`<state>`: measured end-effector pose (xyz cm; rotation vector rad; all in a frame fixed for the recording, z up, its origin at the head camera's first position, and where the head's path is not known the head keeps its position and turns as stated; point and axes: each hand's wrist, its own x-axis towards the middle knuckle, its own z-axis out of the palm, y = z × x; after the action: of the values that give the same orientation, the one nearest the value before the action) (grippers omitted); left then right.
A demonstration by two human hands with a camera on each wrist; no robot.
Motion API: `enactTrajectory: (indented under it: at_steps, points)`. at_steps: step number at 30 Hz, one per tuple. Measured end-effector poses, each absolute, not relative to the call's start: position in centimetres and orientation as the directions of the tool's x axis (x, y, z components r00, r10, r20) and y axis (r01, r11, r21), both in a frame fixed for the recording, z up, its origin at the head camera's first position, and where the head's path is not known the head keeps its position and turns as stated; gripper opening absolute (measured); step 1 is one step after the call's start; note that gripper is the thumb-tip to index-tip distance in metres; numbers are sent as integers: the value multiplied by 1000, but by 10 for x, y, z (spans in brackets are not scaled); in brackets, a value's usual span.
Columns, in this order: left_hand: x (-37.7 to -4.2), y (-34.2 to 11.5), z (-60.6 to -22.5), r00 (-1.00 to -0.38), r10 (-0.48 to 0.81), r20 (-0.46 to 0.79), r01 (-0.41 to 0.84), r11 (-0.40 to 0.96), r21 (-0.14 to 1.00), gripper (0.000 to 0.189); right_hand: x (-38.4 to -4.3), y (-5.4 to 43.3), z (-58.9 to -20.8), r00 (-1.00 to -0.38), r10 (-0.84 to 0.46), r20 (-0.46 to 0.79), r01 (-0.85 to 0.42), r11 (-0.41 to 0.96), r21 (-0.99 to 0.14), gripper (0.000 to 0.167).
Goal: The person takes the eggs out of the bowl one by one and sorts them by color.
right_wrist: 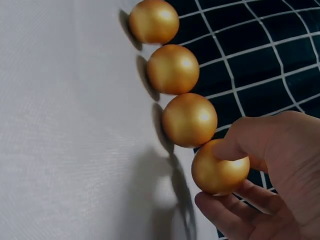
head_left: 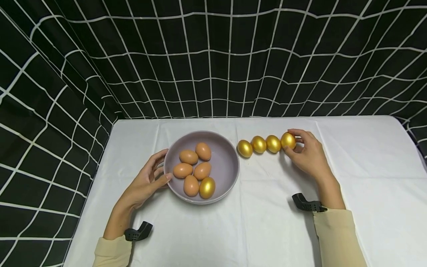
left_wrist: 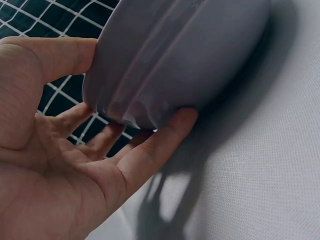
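Your left hand [head_left: 143,185] holds the mauve bowl [head_left: 223,163] at its nine o'clock; farther, towards half-past two, your right hand [head_left: 307,155] pinches the end golden egg [head_left: 287,141]. A sideways nudge might roll its three golden neighbours [head_left: 273,144].

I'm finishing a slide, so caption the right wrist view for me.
The right hand grips a golden egg beside three more lined up on white cloth.

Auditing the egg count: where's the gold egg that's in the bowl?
In the head view, the gold egg lies at the near side of the greyish-purple bowl, immediately right of a brown egg.
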<state>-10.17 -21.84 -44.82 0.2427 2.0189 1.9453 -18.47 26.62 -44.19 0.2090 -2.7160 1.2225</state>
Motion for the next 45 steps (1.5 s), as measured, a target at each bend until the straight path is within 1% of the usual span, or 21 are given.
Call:
enactTrajectory:
  at_steps: [8,14,20,24,28,31,35,39,42,45]
  points:
    - [-100,-220,-447,-932,339,-125,-109,66,992,78,-184,267,-450,-982,-79,172,-175,725,-666,50]
    - [-101,-219,-448,-934,338,-118,-102,65,993,77,-182,266,-446,-984,-93,150,-169,745,-645,53]
    - [-100,-217,-449,-934,336,-120,-105,63,992,77,-180,263,-428,-980,-121,158,-192,783,-592,56]
    - [-100,-217,-449,-934,337,-120,-103,69,992,78,-180,256,-409,-969,-186,160,-245,791,-561,54]
    - [-101,-217,-447,-934,336,-122,-101,79,992,78,-178,239,-391,-949,-267,170,-316,777,-545,49]
    - [-102,-217,-446,-934,336,-118,-95,84,992,78,-175,219,-379,-917,-348,195,-398,753,-524,46]
    - [-103,-215,-446,-933,342,-114,-91,81,993,78,-168,192,-368,-851,-477,220,-523,727,-444,43]
    - [-103,-213,-446,-929,349,-122,-99,82,992,78,-162,169,-359,-780,-590,210,-618,672,-409,38]
    - [-102,-214,-446,-931,343,-123,-99,88,991,78,-159,152,-356,-709,-677,199,-685,594,-421,35]
    - [-100,-215,-448,-935,331,-123,-99,91,991,77,-156,136,-356,-613,-773,162,-746,499,-440,34]
